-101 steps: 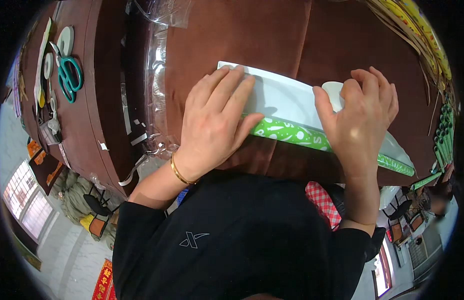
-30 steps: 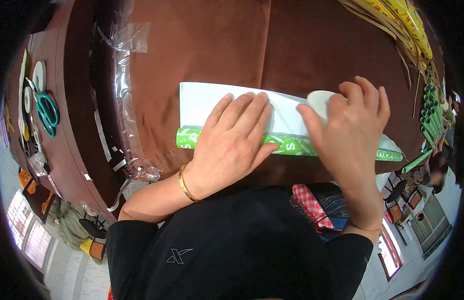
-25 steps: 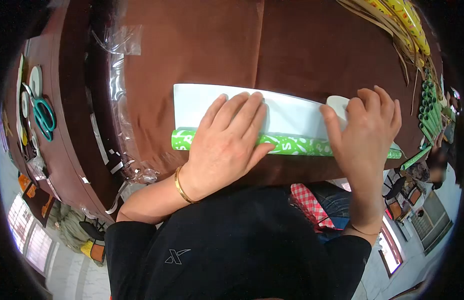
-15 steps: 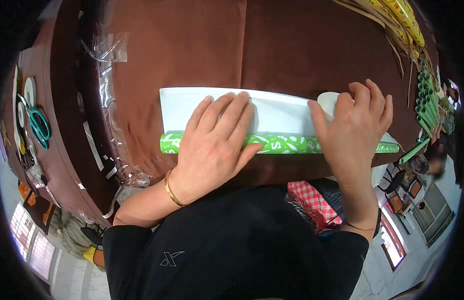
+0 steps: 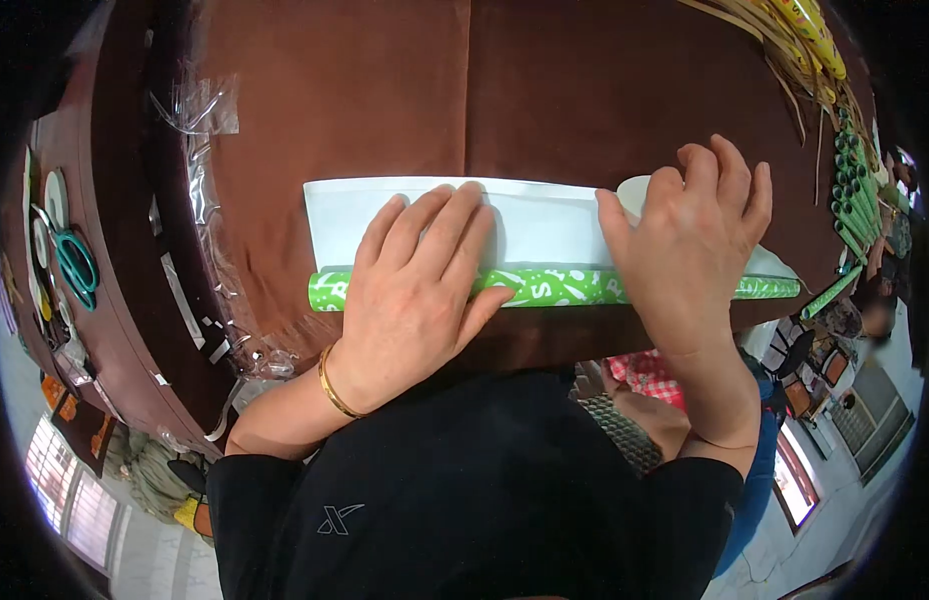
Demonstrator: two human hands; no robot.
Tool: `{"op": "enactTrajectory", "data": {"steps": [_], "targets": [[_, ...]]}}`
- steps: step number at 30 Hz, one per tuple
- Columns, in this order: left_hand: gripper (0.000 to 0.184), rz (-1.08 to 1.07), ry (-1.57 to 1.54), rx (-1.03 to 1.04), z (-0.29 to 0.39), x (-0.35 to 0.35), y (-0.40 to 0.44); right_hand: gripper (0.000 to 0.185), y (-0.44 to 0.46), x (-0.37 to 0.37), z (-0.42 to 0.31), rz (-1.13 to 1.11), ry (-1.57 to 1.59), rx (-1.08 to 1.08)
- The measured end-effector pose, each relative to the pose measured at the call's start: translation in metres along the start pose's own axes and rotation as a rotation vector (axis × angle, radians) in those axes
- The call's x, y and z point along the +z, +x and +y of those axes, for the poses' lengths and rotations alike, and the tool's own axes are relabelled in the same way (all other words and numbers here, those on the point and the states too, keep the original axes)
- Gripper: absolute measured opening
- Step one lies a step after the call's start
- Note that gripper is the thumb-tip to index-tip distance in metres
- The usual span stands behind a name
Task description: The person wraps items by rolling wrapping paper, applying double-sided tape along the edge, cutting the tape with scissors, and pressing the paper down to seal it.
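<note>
A sheet of green paper printed with white figures lies rolled along the table's near edge as a thin tube [image 5: 560,288], its white underside [image 5: 545,230] spread flat behind it. My left hand [image 5: 410,280] rests palm down across the tube and sheet, fingers stretched out. Farther right, my right hand [image 5: 690,240] arches over the tube's other part with its fingers apart. A white round object [image 5: 633,190] shows partly behind my right thumb; its kind is not clear. My right palm hides part of the tube.
Brown cloth [image 5: 355,90] covers the table, edged at left by clear plastic film [image 5: 200,170]. Teal-handled scissors [image 5: 77,268] lie far left. Several green tubes [image 5: 857,200] are stacked at right, below brown strips [image 5: 750,25] and yellow printed rolls [image 5: 815,35].
The camera view has shifted slightly, moving the sheet and hands a little left in the picture. My right hand sits slightly higher. More of a person's skin shows below the table edge.
</note>
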State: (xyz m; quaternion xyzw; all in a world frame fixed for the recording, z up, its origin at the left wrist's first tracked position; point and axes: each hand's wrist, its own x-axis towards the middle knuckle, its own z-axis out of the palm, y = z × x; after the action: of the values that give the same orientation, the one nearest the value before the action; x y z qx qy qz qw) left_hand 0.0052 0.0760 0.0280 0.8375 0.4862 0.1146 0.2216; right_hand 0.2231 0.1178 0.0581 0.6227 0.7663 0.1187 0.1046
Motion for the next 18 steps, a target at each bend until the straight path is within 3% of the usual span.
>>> {"op": "enactTrajectory", "data": {"steps": [18], "targets": [[0.073,-0.068,0.083,-0.024,0.013,-0.004,0.013,0.033,0.001,0.005,-0.003,0.057,-0.003,-0.023]]}}
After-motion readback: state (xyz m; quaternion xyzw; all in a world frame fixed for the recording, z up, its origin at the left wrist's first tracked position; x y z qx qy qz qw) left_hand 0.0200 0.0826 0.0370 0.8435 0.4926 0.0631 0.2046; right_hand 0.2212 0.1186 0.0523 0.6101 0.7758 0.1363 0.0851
